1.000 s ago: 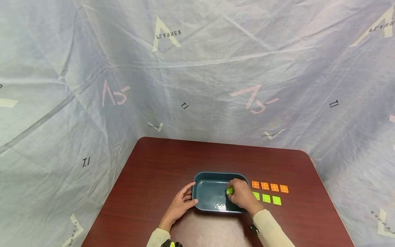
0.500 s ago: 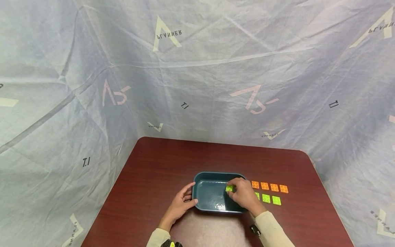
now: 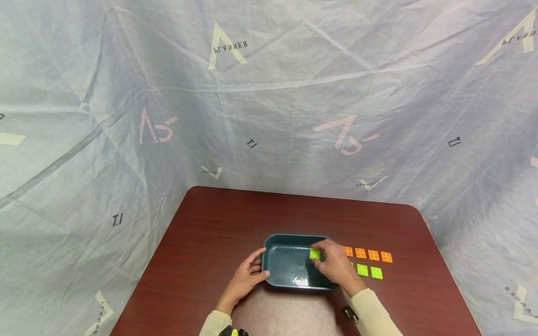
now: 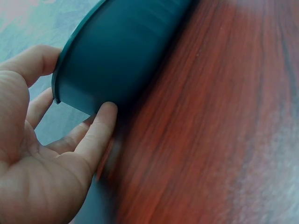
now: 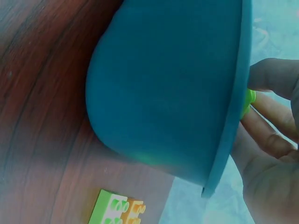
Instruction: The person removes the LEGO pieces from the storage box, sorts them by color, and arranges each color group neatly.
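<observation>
My right hand (image 3: 335,263) pinches a lime-green toy building brick (image 3: 315,253) between thumb and fingers, over the right part of a dark teal rectangular tub (image 3: 286,285). In the right wrist view, only a bit of this brick (image 5: 249,100) shows past the tub's rim (image 5: 219,151). At the tub's left end, my left hand (image 3: 244,278) touches the outside with fingers and thumb spread. The left wrist view has a fingertip at the rim and the thumb (image 4: 103,122) against the tub's wall (image 4: 117,65).
Right of the tub lie a row of several orange bricks (image 3: 373,255) and a nearer row of green bricks (image 3: 362,270), partly hidden by my right hand. They stand on a dark red wooden table (image 3: 235,214). Grey printed cloth (image 3: 269,116) hangs behind it.
The green brick has risen slightly and shifted a little right with my right hand, turning so its studded face shows. My left hand and the tub have stayed put.
</observation>
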Available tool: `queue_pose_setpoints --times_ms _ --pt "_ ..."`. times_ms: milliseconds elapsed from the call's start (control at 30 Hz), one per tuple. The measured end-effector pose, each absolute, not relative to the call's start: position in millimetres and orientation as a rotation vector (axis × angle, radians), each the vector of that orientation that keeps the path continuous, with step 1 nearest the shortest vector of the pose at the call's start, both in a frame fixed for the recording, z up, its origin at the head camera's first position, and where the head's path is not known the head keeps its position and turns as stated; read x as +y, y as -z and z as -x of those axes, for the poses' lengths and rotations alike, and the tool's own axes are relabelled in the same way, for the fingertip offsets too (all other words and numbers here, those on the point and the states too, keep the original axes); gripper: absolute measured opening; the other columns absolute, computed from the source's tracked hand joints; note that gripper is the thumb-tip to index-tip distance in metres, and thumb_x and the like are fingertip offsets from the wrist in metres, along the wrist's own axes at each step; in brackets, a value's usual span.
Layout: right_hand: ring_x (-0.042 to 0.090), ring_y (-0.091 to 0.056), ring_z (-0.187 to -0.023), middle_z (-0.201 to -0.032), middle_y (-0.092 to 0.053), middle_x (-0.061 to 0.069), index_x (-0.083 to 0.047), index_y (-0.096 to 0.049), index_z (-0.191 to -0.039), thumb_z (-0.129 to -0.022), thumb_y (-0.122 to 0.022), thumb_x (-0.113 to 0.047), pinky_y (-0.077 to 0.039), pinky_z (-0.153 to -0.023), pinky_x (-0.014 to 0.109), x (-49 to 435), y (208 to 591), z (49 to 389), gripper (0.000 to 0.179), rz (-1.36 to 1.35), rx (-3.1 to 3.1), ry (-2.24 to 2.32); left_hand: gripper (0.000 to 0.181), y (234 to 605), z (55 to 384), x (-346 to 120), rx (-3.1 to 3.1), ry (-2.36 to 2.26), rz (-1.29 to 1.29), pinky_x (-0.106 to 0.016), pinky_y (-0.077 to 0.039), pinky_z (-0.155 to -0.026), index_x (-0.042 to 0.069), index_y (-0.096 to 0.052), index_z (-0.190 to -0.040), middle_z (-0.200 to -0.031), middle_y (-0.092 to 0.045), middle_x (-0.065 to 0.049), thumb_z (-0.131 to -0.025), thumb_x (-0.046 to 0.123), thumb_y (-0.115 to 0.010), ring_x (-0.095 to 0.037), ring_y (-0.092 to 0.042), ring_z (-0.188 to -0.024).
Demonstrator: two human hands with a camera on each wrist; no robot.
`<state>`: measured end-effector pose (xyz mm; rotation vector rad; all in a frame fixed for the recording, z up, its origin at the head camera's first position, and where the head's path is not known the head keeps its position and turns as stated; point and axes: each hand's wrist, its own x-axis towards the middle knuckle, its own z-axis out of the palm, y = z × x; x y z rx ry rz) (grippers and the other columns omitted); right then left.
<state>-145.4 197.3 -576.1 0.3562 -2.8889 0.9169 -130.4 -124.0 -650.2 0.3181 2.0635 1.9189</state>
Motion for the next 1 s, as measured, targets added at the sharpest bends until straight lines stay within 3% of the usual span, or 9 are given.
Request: queue_pose_setpoints --times_ms 333,600,800,1000 --pt "0.013 -0.068 -0.09 -0.112 -0.068 -0.001 -0.009 -0.077 -0.12 -0.083 -0.089 -0.008 -0.062 -0.08 0.033 207.2 574.4 143.4 0.039 -0.417 -2.882 -0.929 0.075 650.3 129.9 -123.4 2.08 -1.909 -0.301 -0.027 -0.055 -0.091 0.022 -0.042 -0.163 -0.152 -0.054 -0.026 -0.097 0.018 -0.079 -0.04 -0.06 -0.13" --pt "0.014 -0.068 -0.095 -0.111 -0.066 -0.001 -0.006 -0.077 -0.121 -0.083 -0.089 -0.006 -0.063 -0.087 0.037 220.6 569.3 141.0 0.039 -0.453 -2.831 -0.974 0.076 649.0 130.1 -123.8 2.088 -1.909 -0.305 -0.026 -0.054 -0.092 0.02 -0.043 -0.162 -0.151 -0.055 -0.026 -0.096 0.02 -0.08 -0.04 -0.061 -0.129" --pt "0.013 -0.066 -0.095 -0.115 -0.068 -0.002 -0.008 -0.076 -0.121 -0.083 -0.09 -0.008 -0.063 -0.086 0.036 231.7 566.3 138.5 0.041 -0.436 -2.802 -0.906 0.076 650.0 130.4 -124.2 2.089 -1.911 -0.304 -0.025 -0.054 -0.092 0.02 -0.043 -0.162 -0.151 -0.055 -0.026 -0.096 0.019 -0.08 -0.04 -0.061 -0.129" --pt "0.013 -0.061 -0.084 -0.114 -0.068 0.0 -0.008 -0.076 -0.12 -0.082 -0.089 -0.007 -0.06 -0.075 0.031 244.0 565.8 138.3 0.04 -0.427 -2.779 -0.823 0.076 650.0 130.4 -123.4 2.095 -1.906 -0.302 -0.026 -0.054 -0.092 0.021 -0.043 -0.162 -0.15 -0.056 -0.025 -0.096 0.02 -0.08 -0.038 -0.062 -0.128"
